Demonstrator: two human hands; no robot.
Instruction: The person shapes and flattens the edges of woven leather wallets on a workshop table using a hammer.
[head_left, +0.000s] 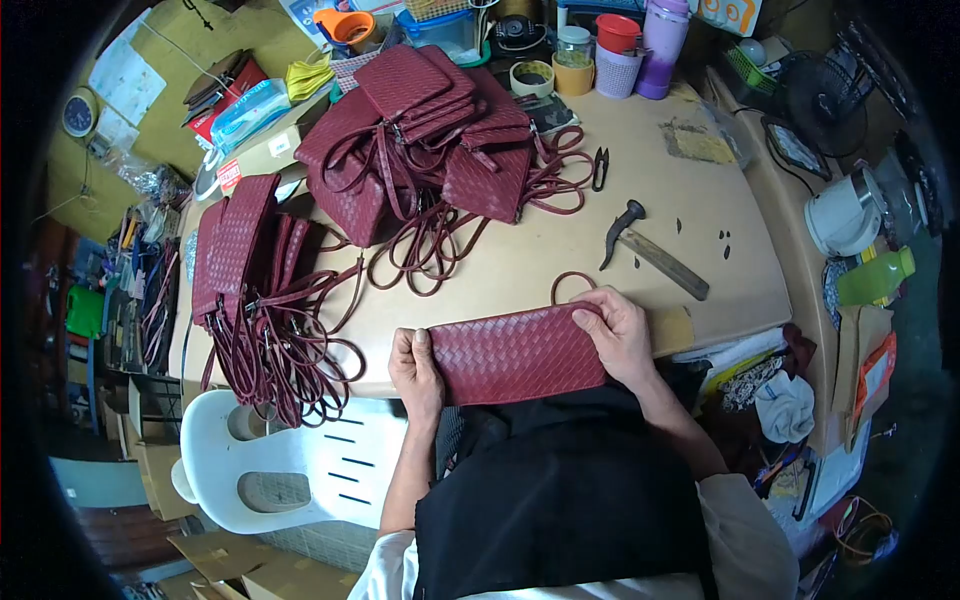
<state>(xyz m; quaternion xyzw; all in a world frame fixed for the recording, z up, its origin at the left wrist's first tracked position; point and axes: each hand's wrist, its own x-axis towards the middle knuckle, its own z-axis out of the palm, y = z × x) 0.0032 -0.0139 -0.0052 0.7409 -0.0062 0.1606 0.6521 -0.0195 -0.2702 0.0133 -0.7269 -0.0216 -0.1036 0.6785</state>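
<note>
A dark red woven-pattern pouch (520, 355) is stretched flat between my two hands, just in front of the table edge. My left hand (415, 368) grips its left end, thumb on the face that shows. At the upper right corner my right hand (618, 335) pinches the pouch, and a thin strap loop (573, 278) sticks up behind it. Matching pouches lie in a large pile (415, 120) at the back of the table and a smaller stack (240, 250) to the left, their straps tangled and hanging over the edge.
A hammer (655, 255) and small black snips (600, 169) lie on the table (520, 260). Jars, a tape roll (531, 78) and a purple tumbler (662, 45) line the back. A white plastic chair (340, 460) stands at lower left. Cloths (785, 405) are bundled at right.
</note>
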